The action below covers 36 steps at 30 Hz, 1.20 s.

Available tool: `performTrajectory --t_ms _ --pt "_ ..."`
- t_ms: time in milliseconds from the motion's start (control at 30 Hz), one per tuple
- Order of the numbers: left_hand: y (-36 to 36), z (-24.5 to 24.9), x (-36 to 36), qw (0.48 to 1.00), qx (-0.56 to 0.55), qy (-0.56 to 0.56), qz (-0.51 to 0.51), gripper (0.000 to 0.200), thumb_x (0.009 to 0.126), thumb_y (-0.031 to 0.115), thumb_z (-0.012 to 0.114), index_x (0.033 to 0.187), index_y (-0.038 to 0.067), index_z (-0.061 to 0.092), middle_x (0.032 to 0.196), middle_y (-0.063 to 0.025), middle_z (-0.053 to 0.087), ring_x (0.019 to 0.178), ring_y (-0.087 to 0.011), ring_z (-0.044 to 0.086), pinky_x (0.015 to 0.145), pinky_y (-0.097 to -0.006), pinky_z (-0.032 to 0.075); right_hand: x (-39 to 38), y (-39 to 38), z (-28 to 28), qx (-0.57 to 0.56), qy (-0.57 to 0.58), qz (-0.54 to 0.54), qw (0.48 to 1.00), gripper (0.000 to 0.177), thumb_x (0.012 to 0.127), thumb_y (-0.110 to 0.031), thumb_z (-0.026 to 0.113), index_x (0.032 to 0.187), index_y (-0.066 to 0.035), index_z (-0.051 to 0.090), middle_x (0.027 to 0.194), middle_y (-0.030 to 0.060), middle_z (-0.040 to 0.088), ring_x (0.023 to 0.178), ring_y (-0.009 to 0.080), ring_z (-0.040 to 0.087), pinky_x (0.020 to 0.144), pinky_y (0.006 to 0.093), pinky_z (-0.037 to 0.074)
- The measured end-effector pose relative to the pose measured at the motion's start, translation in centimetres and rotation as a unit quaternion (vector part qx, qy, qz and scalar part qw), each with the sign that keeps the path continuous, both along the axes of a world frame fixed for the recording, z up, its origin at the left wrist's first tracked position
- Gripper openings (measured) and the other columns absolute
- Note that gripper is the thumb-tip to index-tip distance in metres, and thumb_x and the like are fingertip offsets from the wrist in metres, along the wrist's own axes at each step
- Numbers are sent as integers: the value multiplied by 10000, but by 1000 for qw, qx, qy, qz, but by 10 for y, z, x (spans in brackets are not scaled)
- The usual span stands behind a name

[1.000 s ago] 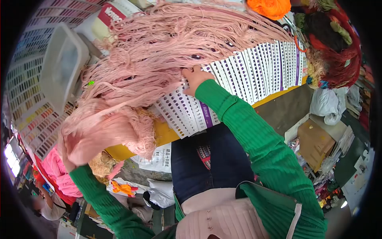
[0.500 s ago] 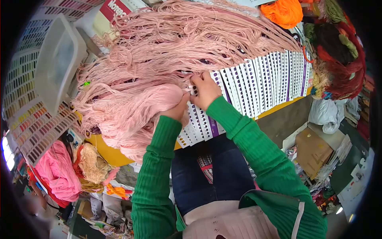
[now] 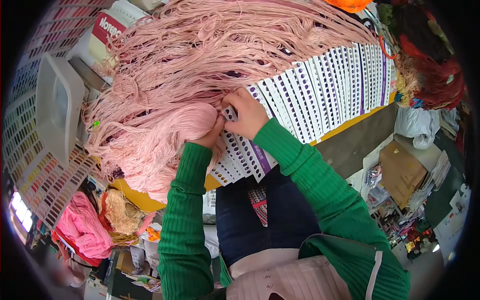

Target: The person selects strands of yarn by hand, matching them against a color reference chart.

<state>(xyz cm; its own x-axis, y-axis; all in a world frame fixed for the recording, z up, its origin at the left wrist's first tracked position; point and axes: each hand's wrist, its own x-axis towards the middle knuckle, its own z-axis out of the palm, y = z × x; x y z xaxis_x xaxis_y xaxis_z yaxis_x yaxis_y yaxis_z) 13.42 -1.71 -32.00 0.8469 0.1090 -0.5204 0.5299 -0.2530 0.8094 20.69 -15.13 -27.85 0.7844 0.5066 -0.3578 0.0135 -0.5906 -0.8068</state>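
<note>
My left hand (image 3: 214, 133) is closed around a thick skein of pale pink thread (image 3: 192, 122), which spills down to the left. Close beside it, my right hand (image 3: 248, 115) is bent in a pinch at the thread ends, at the top of a white card with punched holes (image 3: 234, 137). A dark hole shows between its thumb and forefinger. The exact spot where the fingertips meet is partly hidden. Many more punched cards (image 3: 320, 92) lie fanned out to the right, with dusty pink threads (image 3: 225, 45) running from their upper ends.
A translucent plastic tray (image 3: 62, 107) rests on a thread colour chart (image 3: 25, 130) at the left. Behind it lies a red-and-white notebook (image 3: 107, 30). Bright pink yarn (image 3: 82, 227) hangs at lower left, dark red yarn (image 3: 435, 82) at right. The yellow table edge (image 3: 135, 195) runs below the cards.
The whole view has shifted, so the table and hands appear slightly lower left or higher in places. Both hands keep nearly the same grip at the card top.
</note>
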Motion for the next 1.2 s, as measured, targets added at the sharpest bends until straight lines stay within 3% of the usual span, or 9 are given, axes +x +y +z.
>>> performTrajectory --t_ms 100,267,433,567,867,967,1033,1100,1200 --pt "4 22 1 982 -123 95 104 223 697 175 556 858 22 538 743 -44 546 676 -131 511 589 -258 407 -3 2 3 -34 -18 2 999 342 535 -147 588 858 -101 488 849 91 422 770 268 489 627 340 418" --pt "10 36 -18 986 -60 14 155 181 689 123 568 829 12 536 637 -32 522 547 -116 491 498 -230 395 -10 7 3 -50 -70 -8 996 336 540 -123 599 849 -84 473 855 88 420 763 269 492 593 352 418" --pt "26 77 -10 879 -352 204 248 179 722 111 553 854 -8 535 542 -28 479 436 -93 417 422 -181 325 -9 4 -2 5 -206 39 978 248 585 -89 594 801 -67 475 763 69 452 717 254 497 544 354 411" --pt "26 65 -27 835 -463 97 281 204 732 144 548 867 -6 523 556 -26 473 448 -75 377 434 -174 300 -9 8 -17 -22 -275 68 959 195 599 -101 589 773 -89 502 732 41 458 692 214 471 558 328 323" --pt "1 28 -8 972 -193 81 104 203 813 175 450 944 29 503 735 -9 504 578 -75 459 540 -197 382 -3 -11 -16 140 -91 27 986 70 722 -87 531 750 -50 478 697 40 487 680 169 471 681 283 321" --pt "5 8 -6 994 7 102 36 214 785 239 490 854 40 526 694 -38 522 597 -133 476 558 -250 383 -2 -12 -15 207 190 -79 956 130 701 -40 533 813 -31 468 689 67 474 574 129 424 668 271 348" --pt "9 18 4 983 -6 168 79 285 771 313 492 839 41 542 782 -74 550 752 -205 512 677 -310 385 -1 -8 -17 142 6 10 990 256 650 -88 597 870 -55 470 720 54 487 587 148 439 653 274 341" --pt "34 14 -4 997 70 -22 12 243 727 246 537 859 42 547 770 -65 545 793 -184 500 682 -293 387 -5 -2 -17 93 -64 34 993 340 596 -109 619 900 -81 469 775 30 499 669 163 450 663 292 314" --pt "149 12 -49 949 -69 279 129 286 694 67 535 972 7 507 778 -56 525 643 -114 461 562 -199 385 -10 1 -19 15 -154 57 986 420 536 -130 629 925 -115 473 846 5 505 794 181 447 677 328 274"
